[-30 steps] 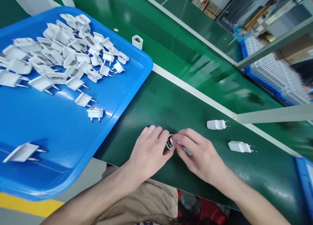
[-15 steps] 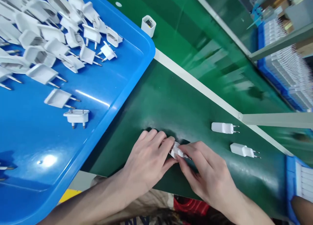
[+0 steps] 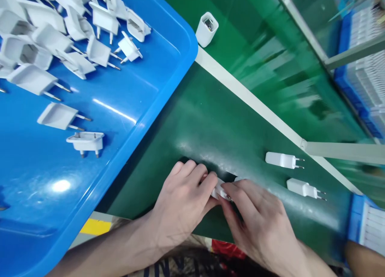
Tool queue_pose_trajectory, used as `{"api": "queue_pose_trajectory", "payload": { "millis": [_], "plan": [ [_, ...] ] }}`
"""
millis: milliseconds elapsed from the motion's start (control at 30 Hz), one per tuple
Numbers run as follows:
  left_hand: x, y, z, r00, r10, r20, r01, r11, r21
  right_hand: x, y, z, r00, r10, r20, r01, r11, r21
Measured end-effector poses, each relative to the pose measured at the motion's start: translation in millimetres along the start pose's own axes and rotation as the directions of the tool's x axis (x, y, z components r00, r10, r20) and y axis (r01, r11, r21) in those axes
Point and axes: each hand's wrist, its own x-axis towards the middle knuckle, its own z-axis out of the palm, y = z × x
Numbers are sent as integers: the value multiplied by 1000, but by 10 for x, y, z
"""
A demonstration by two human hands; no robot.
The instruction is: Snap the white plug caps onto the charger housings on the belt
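1. The left hand (image 3: pixel 183 197) and the right hand (image 3: pixel 258 221) are pressing together near the desk's (image 3: pixel 210 120) near edge.
2. Both are pinching one small white plug (image 3: pixel 219 189) between the fingertips, likely so it is not slipping.
3. Two plugs (image 3: pixel 284 160) are lying side by side to the right, near the desk's white strip (image 3: pixel 249 102), pins pointing right, as if set down in a row.
4. The blue tray (image 3: pixel 126 120) is sitting at the left, near the left hand, holding many plug parts (image 3: pixel 57 116) in a loose pile.
5. One white case (image 3: pixel 207 28) is standing just beside the tray's far corner.
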Motion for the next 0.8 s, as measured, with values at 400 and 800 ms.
{"api": "queue_pose_trajectory", "payload": {
  "millis": [400, 800],
  "plan": [
    [1, 5, 29, 1000, -8, 8, 7, 994, 112, 26, -86, 111, 999, 28, -27, -33, 976, -215],
    [-713, 20, -602, 985, 73, -156, -37, 975, 219, -378, 514, -434, 778, 626, 56, -485, 654, -580]
  ]
}}
